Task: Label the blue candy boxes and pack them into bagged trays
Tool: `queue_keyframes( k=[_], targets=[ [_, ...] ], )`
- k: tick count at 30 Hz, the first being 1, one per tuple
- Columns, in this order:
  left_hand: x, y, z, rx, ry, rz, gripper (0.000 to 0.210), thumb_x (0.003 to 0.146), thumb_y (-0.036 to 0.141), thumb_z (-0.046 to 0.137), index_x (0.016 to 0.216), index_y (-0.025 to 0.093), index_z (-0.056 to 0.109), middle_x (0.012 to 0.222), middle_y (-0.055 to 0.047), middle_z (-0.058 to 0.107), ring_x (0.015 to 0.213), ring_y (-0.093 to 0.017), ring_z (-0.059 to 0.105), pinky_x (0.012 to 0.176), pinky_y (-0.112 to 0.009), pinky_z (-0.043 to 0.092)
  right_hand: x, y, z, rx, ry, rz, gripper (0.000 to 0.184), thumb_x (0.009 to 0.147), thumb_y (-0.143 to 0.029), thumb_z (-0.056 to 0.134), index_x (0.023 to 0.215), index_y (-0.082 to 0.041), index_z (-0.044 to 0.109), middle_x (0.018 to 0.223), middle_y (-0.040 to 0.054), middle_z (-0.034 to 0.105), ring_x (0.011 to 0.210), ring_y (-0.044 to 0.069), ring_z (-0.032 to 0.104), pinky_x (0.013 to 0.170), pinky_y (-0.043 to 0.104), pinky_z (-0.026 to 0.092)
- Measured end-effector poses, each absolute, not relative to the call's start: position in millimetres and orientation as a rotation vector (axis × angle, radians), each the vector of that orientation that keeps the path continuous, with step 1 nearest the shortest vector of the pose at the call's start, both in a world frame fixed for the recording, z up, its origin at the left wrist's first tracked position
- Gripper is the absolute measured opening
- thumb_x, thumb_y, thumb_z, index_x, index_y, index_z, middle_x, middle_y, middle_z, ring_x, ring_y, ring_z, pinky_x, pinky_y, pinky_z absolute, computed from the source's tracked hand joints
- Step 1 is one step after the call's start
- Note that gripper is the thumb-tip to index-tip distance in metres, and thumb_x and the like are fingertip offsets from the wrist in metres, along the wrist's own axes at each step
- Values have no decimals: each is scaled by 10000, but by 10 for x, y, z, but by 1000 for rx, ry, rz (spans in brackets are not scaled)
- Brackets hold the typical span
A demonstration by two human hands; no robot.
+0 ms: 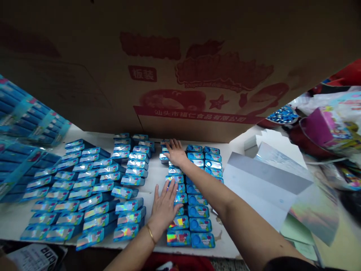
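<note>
Small shiny blue packs (200, 212) stand in two columns on the white table (152, 222). My left hand (166, 205), with a gold bangle at its wrist, lies with fingers outstretched on the inner edge of the left column. Farther back, my right hand (176, 153) reaches over the same column, its fingers spread on the packs near the cardboard box. Neither hand is closed round a pack. My right forearm covers part of the right column. To the left, many more blue packs (94, 222) stand in loose, leaning rows.
A large cardboard box (169, 120) with red print walls off the back. Wrapped bundles of blue packs (17, 169) are stacked at the far left. Silvery card sheets (262, 188) lie at the right, and a red tub (307, 139) with colourful packaging stands behind them.
</note>
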State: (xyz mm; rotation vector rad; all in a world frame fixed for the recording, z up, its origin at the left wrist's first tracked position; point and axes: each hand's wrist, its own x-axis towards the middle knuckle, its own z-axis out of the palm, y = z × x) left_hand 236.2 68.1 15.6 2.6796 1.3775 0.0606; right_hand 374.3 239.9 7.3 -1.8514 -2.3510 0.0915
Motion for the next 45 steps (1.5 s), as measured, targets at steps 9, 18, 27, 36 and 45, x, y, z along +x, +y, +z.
queue_keyframes(
  k=[9, 18, 27, 36, 45],
  targets=[
    [2185, 672, 177, 2670, 1404, 5, 582, 859, 380, 371, 1404, 238, 227, 1466, -64, 248, 1352, -264, 195, 1061, -598, 93, 3397, 2383, 276, -1800, -2263, 495, 579, 919, -481, 240, 1415, -184, 213, 1479, 120, 181, 1360, 262, 126, 1072, 461, 150],
    [2160, 267, 348, 2684, 1163, 1, 906, 686, 661, 490, 1411, 196, 207, 1488, -122, 167, 1360, -311, 137, 1050, -557, 189, 3876, 1437, 132, -1871, -2355, 140, 674, 866, -529, 369, 1390, -115, 283, 1453, 167, 233, 1357, 290, 127, 1086, 482, 90],
    [2067, 100, 266, 2692, 1245, 7, 651, 819, 481, 429, 1397, 243, 248, 1453, -69, 293, 1345, -261, 218, 1032, -515, 270, 3282, 1434, 159, -1936, -2197, 291, 651, 890, -456, 371, 1390, -54, 263, 1447, 199, 223, 1361, 296, 109, 1090, 486, 116],
    [1881, 115, 473, 2675, 1371, -161, 584, 847, 299, 417, 1400, 265, 231, 1468, -43, 240, 1325, -271, 261, 948, -524, 351, 3327, 1452, 264, -1868, -2132, 411, 504, 925, -420, 292, 1347, -160, 381, 1420, 104, 337, 1348, 229, 196, 1093, 449, 173],
    [1880, 21, 360, 2706, 1291, -77, 828, 752, 612, 452, 1414, 188, 191, 1484, -104, 168, 1347, -312, 184, 1034, -594, 186, 3381, 1296, 103, -1916, -2133, 238, 573, 891, -449, 376, 1362, -124, 345, 1411, 160, 332, 1339, 275, 207, 1074, 452, 189]
  ],
)
